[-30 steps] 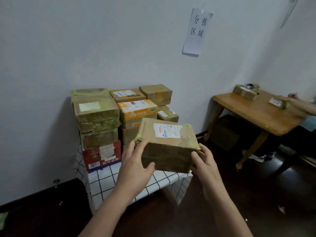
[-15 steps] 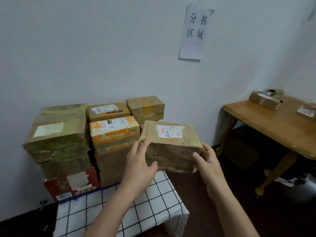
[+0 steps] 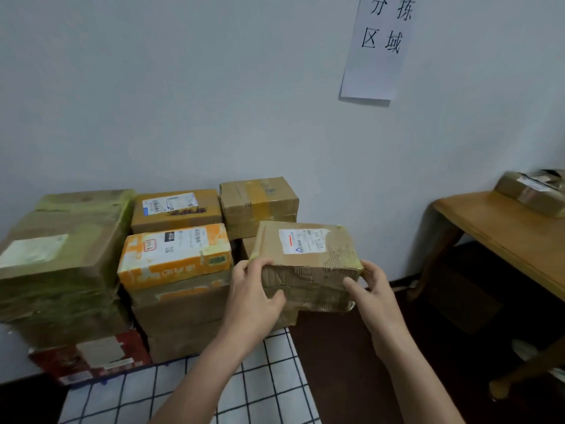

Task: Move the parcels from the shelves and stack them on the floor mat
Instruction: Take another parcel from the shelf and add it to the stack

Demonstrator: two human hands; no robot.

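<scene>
Both hands, left hand (image 3: 255, 298) and right hand (image 3: 374, 296), grip parcel (image 3: 308, 264) between.

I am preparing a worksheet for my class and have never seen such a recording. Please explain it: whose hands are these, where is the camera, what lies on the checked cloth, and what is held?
No machine here: a person works with bare hands. The one camera sits on their head, looking forward and down, so the arms entering from below are the wearer's own. The left hand and right hand grip a brown parcel with a white label by its near corners. On the checked mat, parcels are stacked against the wall, among them a green-taped parcel, an orange parcel and, at the bottom, a red box. To the right stands a wooden table with a taped parcel on it. A paper sign hangs on the wall.
</scene>
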